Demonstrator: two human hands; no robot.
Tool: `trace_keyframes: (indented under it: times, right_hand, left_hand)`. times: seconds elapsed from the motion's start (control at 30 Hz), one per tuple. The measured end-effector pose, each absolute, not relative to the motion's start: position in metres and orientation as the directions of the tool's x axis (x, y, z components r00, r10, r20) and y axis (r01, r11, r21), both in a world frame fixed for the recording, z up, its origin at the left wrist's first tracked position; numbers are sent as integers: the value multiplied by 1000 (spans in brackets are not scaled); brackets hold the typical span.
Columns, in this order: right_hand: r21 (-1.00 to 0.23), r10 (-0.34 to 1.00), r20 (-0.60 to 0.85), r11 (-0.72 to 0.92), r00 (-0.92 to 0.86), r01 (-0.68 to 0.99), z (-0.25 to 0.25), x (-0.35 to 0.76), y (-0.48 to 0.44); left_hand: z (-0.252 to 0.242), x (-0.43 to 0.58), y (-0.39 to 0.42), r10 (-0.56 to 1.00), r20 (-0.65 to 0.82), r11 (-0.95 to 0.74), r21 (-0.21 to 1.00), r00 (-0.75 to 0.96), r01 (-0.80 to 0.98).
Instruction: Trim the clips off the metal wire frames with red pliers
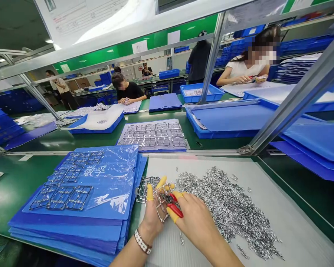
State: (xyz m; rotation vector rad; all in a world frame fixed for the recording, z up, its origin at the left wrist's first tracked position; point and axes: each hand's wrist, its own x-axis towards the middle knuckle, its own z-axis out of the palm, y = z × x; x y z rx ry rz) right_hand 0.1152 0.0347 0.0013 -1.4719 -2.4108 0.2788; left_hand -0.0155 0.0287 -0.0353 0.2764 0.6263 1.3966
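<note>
My left hand (152, 218), with yellow finger cots, grips a wire-like metal parts frame (160, 198) upright over a grey corrugated sheet (295, 230). My right hand (195, 222), also wearing yellow finger cots, holds red-handled side cutters (174, 210), their jaws at the frame. The cutter tips are partly hidden by my fingers. To the right lies a large loose pile of small silver metal pieces (228, 207) on the sheet. A few stray pieces lie near my right hand.
Left of the sheet stands a stack of blue trays (72, 231) under a clear plastic bag (111, 174) holding metal frames. Metal rails (295, 107) cross the green workbench (25, 185). Beyond, blue trays and co-workers sit at other benches.
</note>
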Motion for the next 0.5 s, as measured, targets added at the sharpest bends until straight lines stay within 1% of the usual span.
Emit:
trace_keyframes:
  times: [0.17, 0.33, 0.5]
  right_hand:
    - [-329, 889, 111, 454, -444, 828, 6, 113, 36]
    - [-374, 890, 101, 448, -445, 812, 11, 115, 34]
    - [-376, 897, 56, 426, -439, 823, 18, 117, 34]
  left_hand:
    - [-39, -15, 28, 969, -246, 169, 585, 25, -793]
    - [-35, -14, 27, 966, -256, 187, 605, 33, -774]
    - [-36, -14, 26, 963, -269, 188, 624, 18, -759]
